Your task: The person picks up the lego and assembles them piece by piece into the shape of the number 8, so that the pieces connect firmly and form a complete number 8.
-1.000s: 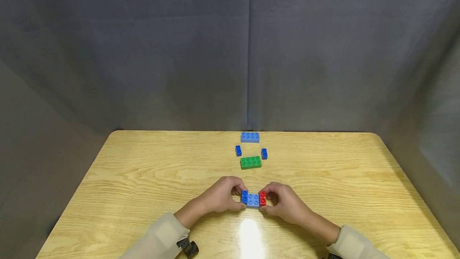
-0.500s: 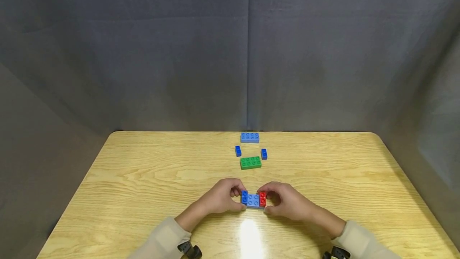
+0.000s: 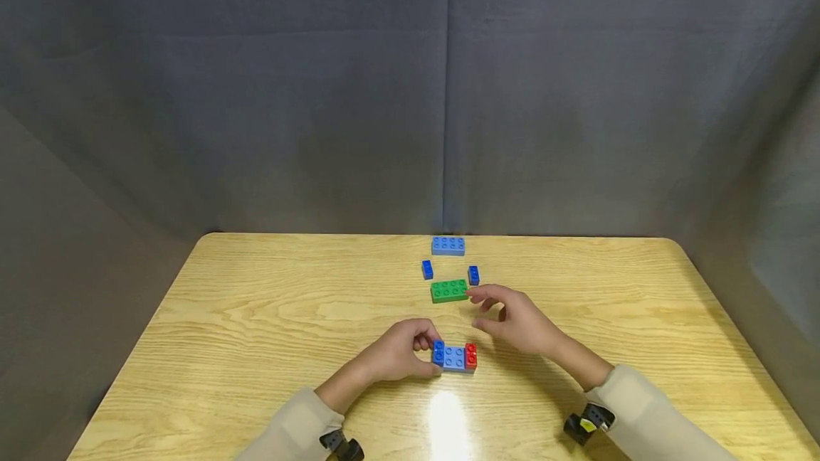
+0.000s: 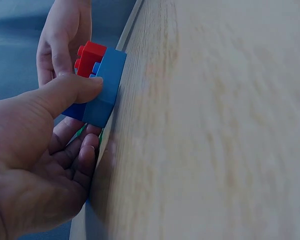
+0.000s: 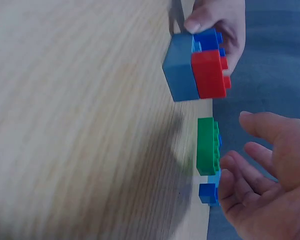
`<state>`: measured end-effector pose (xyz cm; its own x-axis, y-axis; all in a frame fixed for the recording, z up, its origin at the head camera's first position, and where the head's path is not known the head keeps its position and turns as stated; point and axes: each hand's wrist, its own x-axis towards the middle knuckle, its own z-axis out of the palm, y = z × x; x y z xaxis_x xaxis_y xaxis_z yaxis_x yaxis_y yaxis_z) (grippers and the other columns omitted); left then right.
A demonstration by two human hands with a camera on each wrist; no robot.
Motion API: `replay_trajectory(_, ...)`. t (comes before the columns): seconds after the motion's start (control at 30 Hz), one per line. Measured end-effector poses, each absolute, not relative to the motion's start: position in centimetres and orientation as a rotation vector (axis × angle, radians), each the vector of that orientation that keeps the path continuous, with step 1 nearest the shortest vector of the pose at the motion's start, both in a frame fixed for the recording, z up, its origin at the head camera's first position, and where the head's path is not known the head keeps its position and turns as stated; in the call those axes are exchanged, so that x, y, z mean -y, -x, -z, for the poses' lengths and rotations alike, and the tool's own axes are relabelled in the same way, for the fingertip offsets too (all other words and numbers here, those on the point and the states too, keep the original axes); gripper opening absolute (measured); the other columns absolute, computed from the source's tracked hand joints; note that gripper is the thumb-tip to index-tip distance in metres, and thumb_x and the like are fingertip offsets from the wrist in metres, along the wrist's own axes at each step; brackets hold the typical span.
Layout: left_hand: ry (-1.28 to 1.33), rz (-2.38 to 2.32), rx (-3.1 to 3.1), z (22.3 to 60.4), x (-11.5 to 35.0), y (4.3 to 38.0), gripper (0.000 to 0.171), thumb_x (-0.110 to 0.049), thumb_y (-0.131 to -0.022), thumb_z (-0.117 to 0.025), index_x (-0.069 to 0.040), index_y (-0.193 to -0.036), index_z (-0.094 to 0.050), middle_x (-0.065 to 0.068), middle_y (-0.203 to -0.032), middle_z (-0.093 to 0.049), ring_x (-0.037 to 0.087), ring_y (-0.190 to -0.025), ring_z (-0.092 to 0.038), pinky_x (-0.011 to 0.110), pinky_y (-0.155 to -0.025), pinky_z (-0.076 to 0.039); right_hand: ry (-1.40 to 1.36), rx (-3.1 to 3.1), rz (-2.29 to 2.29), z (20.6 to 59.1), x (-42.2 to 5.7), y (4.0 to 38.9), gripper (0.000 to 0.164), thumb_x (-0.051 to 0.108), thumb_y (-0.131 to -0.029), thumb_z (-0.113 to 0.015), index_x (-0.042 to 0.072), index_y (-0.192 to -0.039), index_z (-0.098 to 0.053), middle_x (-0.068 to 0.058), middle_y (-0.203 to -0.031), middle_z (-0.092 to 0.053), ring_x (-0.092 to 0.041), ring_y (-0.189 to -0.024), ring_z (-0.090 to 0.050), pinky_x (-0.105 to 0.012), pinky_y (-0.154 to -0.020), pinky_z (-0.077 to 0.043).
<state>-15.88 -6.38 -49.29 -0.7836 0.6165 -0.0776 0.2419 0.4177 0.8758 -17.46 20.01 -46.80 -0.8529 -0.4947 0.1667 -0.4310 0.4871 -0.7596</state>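
Note:
My left hand point(image 3: 400, 352) pinches the left end of a light blue toy brick point(image 3: 454, 358) between thumb and fingers. On that brick's left end sits a small dark blue brick point(image 3: 438, 353), and on its right end a small red brick point(image 3: 470, 355); the studs between them show. My right hand point(image 3: 515, 319) hovers with thumb and fingers apart, holding nothing. Its fingertips overlap the right end of a green brick point(image 3: 449, 291) in the head view. In the right wrist view the green brick point(image 5: 206, 146) stands just beyond the spread fingers.
Behind the green brick lie two small dark blue bricks point(image 3: 427, 269), one on each side. Farther back, near the far edge of the wooden table point(image 3: 288, 283), is another light blue brick point(image 3: 448, 246). A grey curtain point(image 3: 320, 91) surrounds the table.
My right hand has let go of the red brick's end and moved away from me toward the green brick, its fingers spreading. The left hand keeps its hold on the joined bricks.

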Motion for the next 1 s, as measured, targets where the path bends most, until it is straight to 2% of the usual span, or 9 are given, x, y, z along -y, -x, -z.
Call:
replay_trajectory(0.2,-0.736,-1.327,-2.266,49.4,6.4,15.9,0.029,-0.005,-0.079,-0.085,-0.011,-0.099,-0.064,-0.001,-0.091,-0.057,0.013,-0.084,-0.050,0.026,-0.077,-0.044,0.737,-2.696,1.366,47.1,-19.3,19.0,0.043,0.007,-0.090,-0.078,0.001,-0.131,-0.064,-0.015,-0.122,-0.067,-0.033,-0.104,-0.062,-0.028,-0.068,-0.051)
replay_trajectory(0.3,-0.734,-1.328,-2.262,49.4,6.4,15.9,0.029,-0.005,-0.079,-0.085,-0.011,-0.098,-0.064,-0.001,-0.091,-0.057,0.014,-0.084,-0.050,0.026,-0.077,-0.044,0.703,-2.721,1.373,47.2,-18.9,19.8,0.044,0.008,-0.089,-0.079,0.000,-0.130,-0.065,-0.014,-0.122,-0.067,-0.033,-0.105,-0.061,-0.026,-0.064,-0.050)
replay_trajectory(0.43,-0.736,-1.329,-2.265,49.3,6.5,15.9,0.029,-0.005,-0.079,-0.085,-0.011,-0.098,-0.064,-0.001,-0.091,-0.057,0.014,-0.084,-0.050,0.027,-0.077,-0.044,0.702,-2.734,1.373,47.3,-18.2,20.6,0.046,0.007,-0.088,-0.080,-0.002,-0.131,-0.064,-0.016,-0.113,-0.065,-0.033,-0.097,-0.058,-0.025,-0.058,-0.044)
replay_trajectory(0.5,-0.736,-1.333,-2.260,49.3,6.5,15.9,0.029,-0.006,-0.080,-0.085,-0.011,-0.099,-0.064,0.000,-0.092,-0.058,0.014,-0.085,-0.050,0.027,-0.078,-0.044,0.710,-2.752,1.347,47.3,-17.9,20.9,0.048,0.008,-0.088,-0.080,-0.003,-0.131,-0.064,-0.016,-0.111,-0.064,-0.034,-0.095,-0.055,-0.025,-0.059,-0.043)
replay_trajectory(0.57,-0.734,-1.337,-2.255,49.3,6.5,15.8,0.029,-0.006,-0.081,-0.085,-0.011,-0.099,-0.064,0.000,-0.093,-0.058,0.015,-0.085,-0.050,0.027,-0.078,-0.044,0.730,-2.794,1.295,47.3,-17.6,21.1,0.049,0.009,-0.087,-0.082,-0.003,-0.131,-0.064,-0.016,-0.113,-0.065,-0.033,-0.097,-0.055,-0.029,-0.065,-0.045)
replay_trajectory(0.67,-0.731,-1.348,-2.246,49.2,6.6,15.8,0.029,-0.007,-0.081,-0.085,-0.010,-0.100,-0.064,0.001,-0.094,-0.058,0.015,-0.085,-0.049,0.027,-0.078,-0.043,0.760,-2.879,1.207,47.3,-17.2,21.3,0.051,0.011,-0.085,-0.084,-0.003,-0.131,-0.065,-0.015,-0.122,-0.066,-0.033,-0.106,-0.057,-0.040,-0.081,-0.051)
replay_trajectory(0.77,-0.732,-1.350,-2.245,49.2,6.6,15.9,0.028,-0.008,-0.081,-0.085,-0.010,-0.100,-0.064,0.000,-0.093,-0.057,0.015,-0.084,-0.049,0.027,-0.077,-0.043,0.774,-2.913,1.163,47.3,-16.9,21.5,0.052,0.011,-0.084,-0.084,-0.003,-0.130,-0.065,-0.015,-0.129,-0.066,-0.033,-0.116,-0.057,-0.049,-0.096,-0.049)
replay_trajectory(1.0,-0.730,-1.348,-2.249,49.3,6.5,16.0,0.029,-0.009,-0.081,-0.086,-0.011,-0.099,-0.063,-0.001,-0.093,-0.057,0.015,-0.085,-0.050,0.027,-0.078,-0.043,0.796,-2.908,1.082,47.8,-16.1,21.8,0.053,0.010,-0.085,-0.084,-0.003,-0.133,-0.064,-0.016,-0.133,-0.064,-0.035,-0.124,-0.055,-0.049,-0.103,-0.047)
